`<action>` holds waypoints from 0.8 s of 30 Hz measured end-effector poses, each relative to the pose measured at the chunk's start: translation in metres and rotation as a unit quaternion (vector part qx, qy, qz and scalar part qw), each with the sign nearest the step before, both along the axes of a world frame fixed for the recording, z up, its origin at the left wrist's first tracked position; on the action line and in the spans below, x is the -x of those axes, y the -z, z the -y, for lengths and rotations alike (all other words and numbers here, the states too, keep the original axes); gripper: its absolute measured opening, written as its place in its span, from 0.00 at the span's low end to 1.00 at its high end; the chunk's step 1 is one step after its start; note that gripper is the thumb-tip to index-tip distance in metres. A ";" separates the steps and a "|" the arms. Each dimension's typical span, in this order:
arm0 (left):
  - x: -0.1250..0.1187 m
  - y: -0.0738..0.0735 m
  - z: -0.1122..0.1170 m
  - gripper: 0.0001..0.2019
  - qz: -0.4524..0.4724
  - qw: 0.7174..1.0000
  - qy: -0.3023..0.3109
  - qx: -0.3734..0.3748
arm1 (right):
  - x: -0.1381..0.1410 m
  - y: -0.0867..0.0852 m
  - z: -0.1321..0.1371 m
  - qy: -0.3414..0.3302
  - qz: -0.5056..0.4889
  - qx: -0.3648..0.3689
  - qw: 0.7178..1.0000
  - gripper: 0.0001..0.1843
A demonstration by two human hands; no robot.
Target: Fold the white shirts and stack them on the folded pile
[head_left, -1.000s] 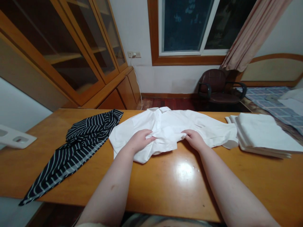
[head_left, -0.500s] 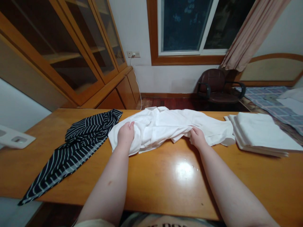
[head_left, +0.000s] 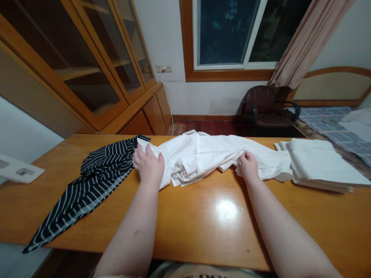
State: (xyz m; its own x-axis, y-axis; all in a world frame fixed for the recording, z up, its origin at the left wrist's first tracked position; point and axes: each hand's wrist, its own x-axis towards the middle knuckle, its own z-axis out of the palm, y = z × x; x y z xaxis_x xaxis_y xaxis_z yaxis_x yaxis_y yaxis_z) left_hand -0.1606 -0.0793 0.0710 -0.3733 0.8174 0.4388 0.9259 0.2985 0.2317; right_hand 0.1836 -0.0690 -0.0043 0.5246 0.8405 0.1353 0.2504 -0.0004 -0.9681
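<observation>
Fingers wide, left hand on shirt

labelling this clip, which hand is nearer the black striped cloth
Left. The left hand is close beside the black striped cloth, spread on the white shirt; the right hand is farther off to its right, pinching the shirt's near edge.

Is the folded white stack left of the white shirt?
No, the folded white stack lies to the right of the white shirt, beyond the right hand.
</observation>
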 end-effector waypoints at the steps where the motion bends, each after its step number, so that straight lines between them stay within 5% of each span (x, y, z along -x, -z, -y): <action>1: -0.012 -0.005 0.008 0.24 -0.003 0.999 0.044 0.008 | 0.000 0.000 -0.001 0.015 0.008 -0.013 1.000 0.15; 4: -0.044 -0.010 0.028 0.18 0.023 0.972 0.182 0.148 | 0.000 -0.003 0.000 0.089 0.052 -0.030 0.994 0.15; 8: -0.064 0.000 0.033 0.22 0.008 0.943 0.179 0.280 | 0.003 -0.008 0.008 0.133 0.084 -0.040 0.987 0.09; 16: -0.055 0.018 0.018 0.28 0.010 0.949 0.117 0.293 | 0.010 0.005 0.006 -0.064 -0.052 -0.015 0.996 0.13; 24: -0.050 0.054 0.004 0.31 0.001 0.959 0.181 0.218 | 0.010 0.009 0.006 -0.243 0.065 0.046 0.967 0.23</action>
